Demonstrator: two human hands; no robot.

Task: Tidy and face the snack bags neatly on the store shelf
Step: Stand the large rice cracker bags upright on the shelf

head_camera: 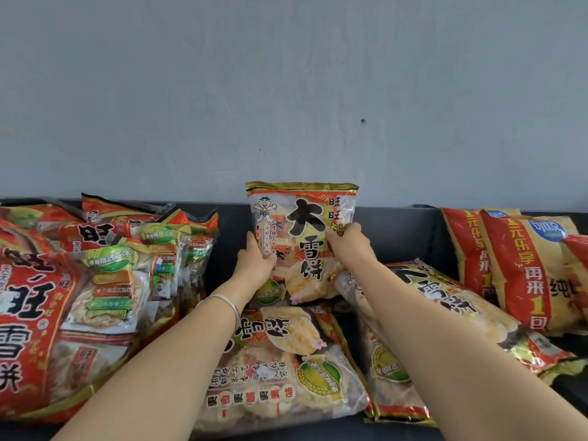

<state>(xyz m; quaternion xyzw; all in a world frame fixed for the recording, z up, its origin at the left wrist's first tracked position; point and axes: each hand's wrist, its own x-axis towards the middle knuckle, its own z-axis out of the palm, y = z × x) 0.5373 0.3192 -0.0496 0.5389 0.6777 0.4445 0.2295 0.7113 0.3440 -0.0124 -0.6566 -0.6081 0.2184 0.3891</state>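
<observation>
Steadiness matters: left grip (256, 261) and right grip (348, 243) pinch the upright bag (304, 214) by both sides, so I would seat it straight.

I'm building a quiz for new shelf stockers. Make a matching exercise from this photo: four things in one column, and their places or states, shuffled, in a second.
1 upright snack bag
2 flat snack bag
3 orange bags
4 bracelet

A on the left wrist
B lying face up in the middle
C gripped by left hand and right hand
D propped at the far right

Pairs: 1-C, 2-B, 3-D, 4-A
</observation>
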